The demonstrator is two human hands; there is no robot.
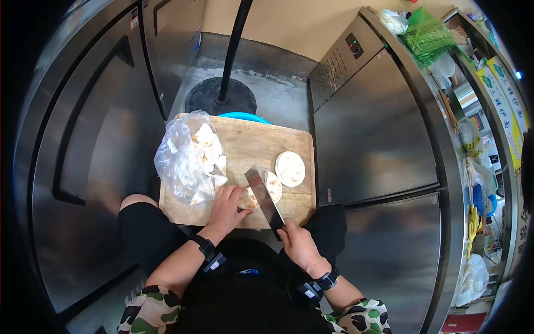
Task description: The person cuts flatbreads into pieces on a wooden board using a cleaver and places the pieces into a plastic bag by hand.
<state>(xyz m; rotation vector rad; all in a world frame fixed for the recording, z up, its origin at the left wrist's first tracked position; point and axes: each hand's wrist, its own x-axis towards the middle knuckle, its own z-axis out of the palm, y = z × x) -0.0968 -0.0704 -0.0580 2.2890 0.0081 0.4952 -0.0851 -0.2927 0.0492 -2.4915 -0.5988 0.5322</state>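
My right hand (300, 244) is closed round the handle of a cleaver (263, 195), whose broad blade points up and to the left. Under and beside the blade lie round flatbreads (273, 187), on a wooden cutting board (245, 139). The fingers of my left hand (227, 210) are bent and pressed on the flatbread part left of the blade. Another stack of round flatbreads (290, 169) sits at the board's right side. A clear plastic bag (181, 158) with cut flatbread pieces (208, 146) rests on the left side.
Behind the board stand a black round base (221, 97) with a pole and a blue rim (245, 117). Steel cabinets (105, 145) flank the left, and a steel fridge (378, 117) the right. Shelves (459, 167) with bags and packets are at far right.
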